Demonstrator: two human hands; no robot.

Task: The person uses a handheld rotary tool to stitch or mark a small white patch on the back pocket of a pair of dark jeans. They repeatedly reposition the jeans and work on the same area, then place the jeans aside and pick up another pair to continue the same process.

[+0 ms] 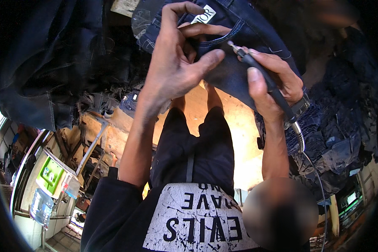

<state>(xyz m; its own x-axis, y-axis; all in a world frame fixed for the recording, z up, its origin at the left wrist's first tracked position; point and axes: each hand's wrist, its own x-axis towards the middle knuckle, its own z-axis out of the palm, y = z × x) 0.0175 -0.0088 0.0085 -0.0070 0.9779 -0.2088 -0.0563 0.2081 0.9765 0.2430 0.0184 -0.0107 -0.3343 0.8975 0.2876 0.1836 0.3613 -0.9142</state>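
A pair of dark blue jeans (256, 35) is spread in front of me at the top of the view, with a curved pocket edge and a small white label. My left hand (176, 56) lies over the pocket, its fingers spread; one fingertip rests at the pocket edge and the thumb stands apart. In my right hand (277, 82) is a pen-shaped rotary tool (266, 77), gripped between thumb and fingers. Its small rounded tip (231, 43) points at the pocket edge; whether it touches the cloth I cannot tell.
Dark garments (50, 63) hang at the left, and a heap of dark jeans (336, 122) is piled at the right. From the tool a cable (317, 168) runs down the right side. A clear water bottle (42, 206) and green tray (50, 174) are at lower left.
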